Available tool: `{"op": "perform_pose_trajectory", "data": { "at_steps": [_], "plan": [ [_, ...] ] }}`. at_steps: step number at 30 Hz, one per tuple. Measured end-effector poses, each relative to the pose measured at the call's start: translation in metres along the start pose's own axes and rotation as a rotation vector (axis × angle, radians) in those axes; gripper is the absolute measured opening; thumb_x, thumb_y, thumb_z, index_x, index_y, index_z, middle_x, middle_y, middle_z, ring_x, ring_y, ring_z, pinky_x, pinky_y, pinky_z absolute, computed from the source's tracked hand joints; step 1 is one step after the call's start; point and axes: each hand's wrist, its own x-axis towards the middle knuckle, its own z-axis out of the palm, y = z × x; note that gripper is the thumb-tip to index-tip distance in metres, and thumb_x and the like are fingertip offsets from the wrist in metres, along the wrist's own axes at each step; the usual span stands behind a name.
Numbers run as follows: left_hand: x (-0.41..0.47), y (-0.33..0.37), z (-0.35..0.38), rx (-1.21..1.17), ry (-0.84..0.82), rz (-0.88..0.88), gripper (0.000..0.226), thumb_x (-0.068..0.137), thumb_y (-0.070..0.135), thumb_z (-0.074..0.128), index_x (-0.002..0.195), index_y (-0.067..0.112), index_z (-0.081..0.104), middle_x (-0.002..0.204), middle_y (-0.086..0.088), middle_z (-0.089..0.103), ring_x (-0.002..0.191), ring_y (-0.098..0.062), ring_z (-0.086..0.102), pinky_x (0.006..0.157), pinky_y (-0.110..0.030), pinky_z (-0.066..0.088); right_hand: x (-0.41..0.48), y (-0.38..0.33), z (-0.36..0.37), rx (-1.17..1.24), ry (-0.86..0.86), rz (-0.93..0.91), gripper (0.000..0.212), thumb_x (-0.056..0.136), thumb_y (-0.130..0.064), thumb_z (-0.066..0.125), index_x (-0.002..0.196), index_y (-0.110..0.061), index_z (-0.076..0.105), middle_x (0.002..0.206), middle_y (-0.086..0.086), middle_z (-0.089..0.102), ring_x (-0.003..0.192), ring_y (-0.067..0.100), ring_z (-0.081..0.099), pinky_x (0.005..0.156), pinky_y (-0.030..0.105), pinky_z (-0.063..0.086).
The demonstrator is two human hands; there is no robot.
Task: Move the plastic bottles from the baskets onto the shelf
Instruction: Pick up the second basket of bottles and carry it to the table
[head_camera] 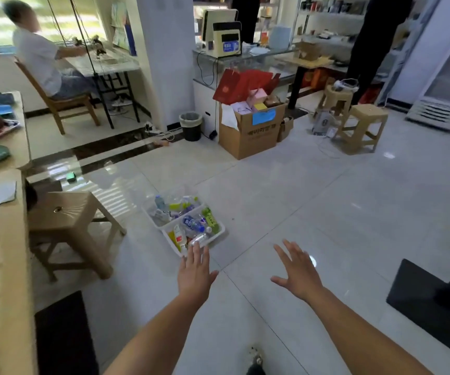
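Unreadably blurred labels (193, 222) wrap the bottles (200, 236) in the baskets (164, 228).

The single head-worn view looks forward and down from standing height across a tiled floor (286, 201).

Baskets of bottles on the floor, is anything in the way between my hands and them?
Nothing visible. The left hand and right hand are open over bare tile, the left nearly at the corner of the near basket. The stool stands off to the left.
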Motion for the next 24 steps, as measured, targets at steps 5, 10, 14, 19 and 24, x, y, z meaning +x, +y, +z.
{"op": "perform_pose_trajectory", "data": {
  "at_steps": [5, 10, 14, 19, 24],
  "plan": [
    [0.105, 0.002, -0.040, -0.047, 0.023, -0.115, 0.073, 0.100, 0.042, 0.039, 0.154, 0.017, -0.002, 0.162, -0.011, -0.004, 0.149, -0.028, -0.001, 0.120, -0.040, 0.010, 0.116, 0.022, -0.044, 0.042, 0.019, -0.049, 0.086, 0.091, -0.056, 0.050, 0.152, -0.030, -0.004, 0.160, -0.002, -0.012, 0.148, 0.020, -0.011, 0.120, 0.040, -0.001],
    [0.154, -0.018, -0.043, -0.239, -0.041, -0.359, 0.066, 0.097, 0.028, 0.047, 0.153, 0.018, 0.012, 0.158, -0.010, 0.017, 0.145, -0.027, 0.019, 0.114, -0.038, 0.024, 0.214, 0.027, -0.072, 0.004, -0.003, -0.133, 0.085, 0.090, -0.051, 0.055, 0.153, -0.026, 0.003, 0.161, 0.001, -0.005, 0.148, 0.021, -0.001, 0.120, 0.038, 0.011],
    [0.175, -0.058, -0.035, -0.230, -0.122, -0.497, 0.061, 0.095, 0.015, 0.045, 0.150, 0.016, 0.019, 0.156, -0.013, 0.018, 0.143, -0.029, 0.022, 0.113, -0.037, 0.026, 0.279, 0.015, -0.077, -0.076, -0.071, -0.244, 0.086, 0.091, -0.047, 0.056, 0.153, -0.027, 0.000, 0.161, 0.001, -0.007, 0.148, 0.021, -0.001, 0.120, 0.037, 0.012],
    [0.247, -0.106, -0.038, -0.273, -0.121, -0.590, 0.062, 0.096, 0.014, 0.042, 0.152, 0.013, 0.015, 0.158, -0.015, 0.015, 0.144, -0.029, 0.021, 0.114, -0.037, 0.025, 0.377, -0.014, -0.088, -0.097, -0.095, -0.278, 0.086, 0.090, -0.045, 0.058, 0.153, -0.027, 0.002, 0.161, 0.001, -0.005, 0.148, 0.021, 0.001, 0.120, 0.036, 0.013],
    [0.327, -0.165, -0.016, -0.336, -0.154, -0.659, 0.060, 0.096, 0.014, 0.040, 0.151, 0.014, 0.016, 0.157, -0.014, 0.020, 0.143, -0.028, 0.024, 0.115, -0.036, 0.026, 0.479, -0.060, -0.080, -0.053, -0.140, -0.266, 0.087, 0.089, -0.043, 0.061, 0.153, -0.027, 0.004, 0.161, 0.002, 0.000, 0.147, 0.021, 0.008, 0.117, 0.033, 0.019]
  ]
}}
